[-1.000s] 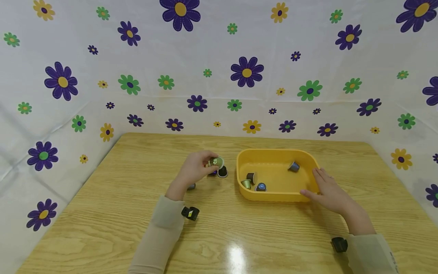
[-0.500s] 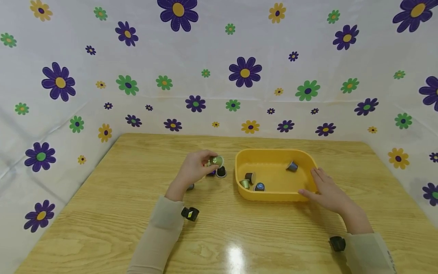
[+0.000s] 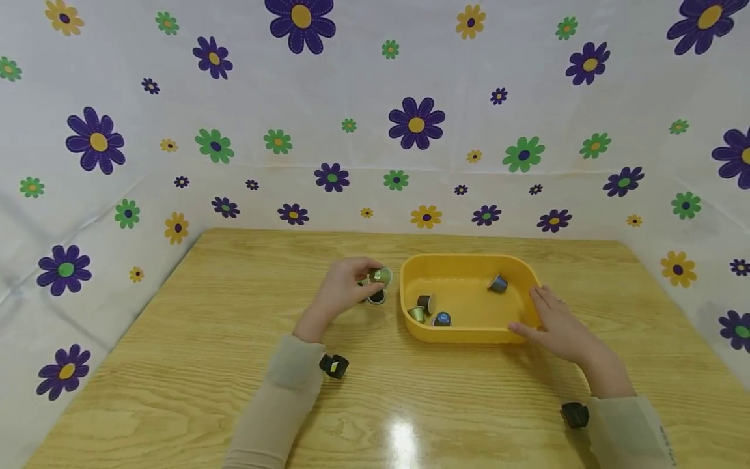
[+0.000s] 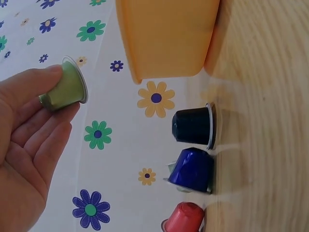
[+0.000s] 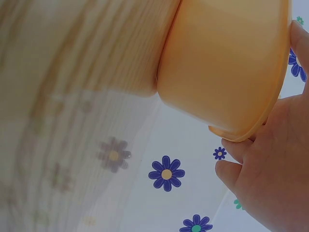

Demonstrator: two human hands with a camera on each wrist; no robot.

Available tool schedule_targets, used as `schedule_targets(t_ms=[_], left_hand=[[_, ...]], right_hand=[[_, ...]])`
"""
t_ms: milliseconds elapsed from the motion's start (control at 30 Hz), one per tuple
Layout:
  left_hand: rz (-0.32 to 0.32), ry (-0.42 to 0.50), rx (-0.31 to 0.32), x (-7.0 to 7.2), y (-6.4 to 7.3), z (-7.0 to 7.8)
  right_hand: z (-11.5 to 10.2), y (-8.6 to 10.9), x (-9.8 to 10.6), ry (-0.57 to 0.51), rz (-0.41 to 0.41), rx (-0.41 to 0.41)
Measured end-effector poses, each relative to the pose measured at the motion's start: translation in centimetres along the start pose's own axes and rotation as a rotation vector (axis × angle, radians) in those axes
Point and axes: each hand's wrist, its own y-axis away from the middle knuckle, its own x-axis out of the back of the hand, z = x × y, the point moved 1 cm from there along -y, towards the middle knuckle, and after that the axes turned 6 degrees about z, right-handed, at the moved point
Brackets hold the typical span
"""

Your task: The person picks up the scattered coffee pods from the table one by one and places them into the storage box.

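My left hand (image 3: 344, 286) pinches a light green coffee capsule (image 3: 381, 277) between thumb and fingers, left of the yellow tub (image 3: 469, 335). In the left wrist view, that green capsule (image 4: 67, 87) is raised off the table. Below it stand a black capsule (image 4: 193, 125), a dark blue capsule (image 4: 194, 169) and a red capsule (image 4: 186, 217), with a pale one partly hidden behind the blue. My right hand (image 3: 556, 329) rests on the tub's right front corner, thumb on the front rim and fingers over the right rim.
Inside the tub lie a grey-blue capsule (image 3: 498, 283) at the back right, and a black capsule (image 3: 426, 303), a green capsule (image 3: 416, 314) and a blue capsule (image 3: 442, 319) at the left front. A flowered cloth (image 3: 328, 85) hangs behind the wooden table (image 3: 176, 365).
The left hand, holding the green capsule, has moved slightly right toward the tub, over the last half second. The right hand stays on the tub. The head view has shifted a little.
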Motion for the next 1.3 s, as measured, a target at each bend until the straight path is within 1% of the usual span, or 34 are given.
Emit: schedule_targets(t_ms=[100,267,500,600,733,900,1067,1133,1300], left_hand=[[-0.012,0.009,0.01,-0.5,-0.1,0.2],[-0.015,0.037,0.0,-1.2,-0.3,0.7],[0.011,0.017,-0.007,-2.4,-0.8,1.3],[0.011,0.034,-0.004,-3.0,-1.0,1.4],[-0.005,0.066,0.009,-3.6,-1.2,1.7],[0.001,0.063,0.0,-4.3,-1.4,2.1],[0.001,0.027,-0.026,-4.8,-1.6,2.5],[-0.004,0.017,-0.031,-5.0,-1.7,2.5],[-0.022,0.025,-0.037,-5.7,-1.8,2.7]], right_hand=[[-0.1,0.0,0.0,-0.001,-0.003,-0.006],[0.0,0.0,0.0,0.009,-0.003,-0.014],[0.3,-0.1,-0.2,0.012,0.001,-0.009],[0.3,-0.1,-0.2,0.009,0.002,-0.008],[0.2,-0.1,-0.2,0.004,0.0,-0.011],[0.2,0.0,-0.2,0.006,0.005,-0.003],[0.2,0.0,-0.2,0.0,0.013,0.002],[0.2,0.0,-0.2,0.002,0.01,-0.001],[0.3,-0.1,-0.2,0.005,0.009,0.001]])
